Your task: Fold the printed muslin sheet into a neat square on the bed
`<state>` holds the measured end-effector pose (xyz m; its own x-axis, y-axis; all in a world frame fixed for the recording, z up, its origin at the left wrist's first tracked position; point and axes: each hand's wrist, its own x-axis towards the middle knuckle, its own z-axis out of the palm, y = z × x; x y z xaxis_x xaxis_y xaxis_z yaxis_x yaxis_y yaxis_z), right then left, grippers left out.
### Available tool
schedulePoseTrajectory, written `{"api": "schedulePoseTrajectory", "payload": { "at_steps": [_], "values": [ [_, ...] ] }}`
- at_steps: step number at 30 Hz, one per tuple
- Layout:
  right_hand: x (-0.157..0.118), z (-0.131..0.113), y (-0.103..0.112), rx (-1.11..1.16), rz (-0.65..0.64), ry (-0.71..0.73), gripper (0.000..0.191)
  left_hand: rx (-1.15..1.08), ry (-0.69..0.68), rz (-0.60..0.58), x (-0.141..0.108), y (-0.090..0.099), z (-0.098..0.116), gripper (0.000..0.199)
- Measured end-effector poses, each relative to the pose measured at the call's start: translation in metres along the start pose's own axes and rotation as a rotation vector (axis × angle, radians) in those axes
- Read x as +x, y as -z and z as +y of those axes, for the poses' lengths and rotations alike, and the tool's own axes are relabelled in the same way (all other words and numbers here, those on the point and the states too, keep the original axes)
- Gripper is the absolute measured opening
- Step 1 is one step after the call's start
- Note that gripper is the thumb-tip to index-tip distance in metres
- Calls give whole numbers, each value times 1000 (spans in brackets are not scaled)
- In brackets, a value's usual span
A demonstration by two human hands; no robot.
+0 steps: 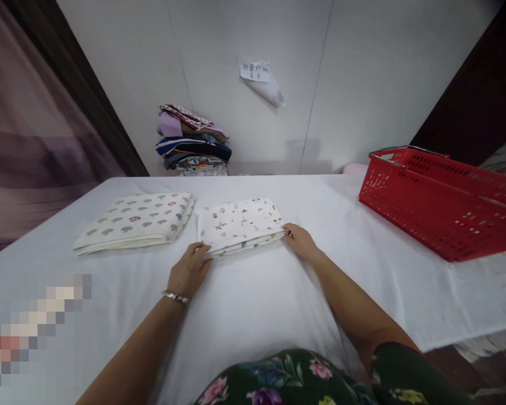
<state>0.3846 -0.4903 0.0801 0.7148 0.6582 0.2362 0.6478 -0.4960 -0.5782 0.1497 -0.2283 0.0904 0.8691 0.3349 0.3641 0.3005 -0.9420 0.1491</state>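
A folded white cloth with small printed figures lies on the white-covered table in front of me. My left hand pinches its near left corner, the thumb hidden from sight in part. At the near right corner, the fingers of my right hand are closed on the folded layers. The near edge shows several layers, slightly uneven. To the left lies a second folded cloth, cream with mushroom-like prints; neither hand touches it.
A red plastic basket with metal handles stands at the right. Behind the table's far edge, a stack of folded fabrics rises against the wall. A paper label hangs on the wall. A curtain borders the left side. Part of the lower left is pixelated.
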Motion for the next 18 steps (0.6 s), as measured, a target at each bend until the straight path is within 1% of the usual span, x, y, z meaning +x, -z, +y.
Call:
{"api": "schedulePoseTrajectory", "payload": {
  "at_steps": [5, 7, 10, 13, 18],
  "values": [
    [6, 4, -3, 174, 100, 21, 27, -119, 14, 73, 6, -3, -5, 29],
    [7, 5, -4, 191, 97, 8, 26, -145, 25, 67, 6, -4, -6, 29],
    [7, 5, -5, 198, 77, -4, 24, -121, 39, 26, 6, -5, -5, 30],
    [6, 4, -5, 244, 113, -10, 25, -77, 60, -5, 4, -4, -3, 30],
    [8, 0, -4, 327, 112, -62, 26, -105, 92, 43, 4, -1, -1, 32]
  ]
}}
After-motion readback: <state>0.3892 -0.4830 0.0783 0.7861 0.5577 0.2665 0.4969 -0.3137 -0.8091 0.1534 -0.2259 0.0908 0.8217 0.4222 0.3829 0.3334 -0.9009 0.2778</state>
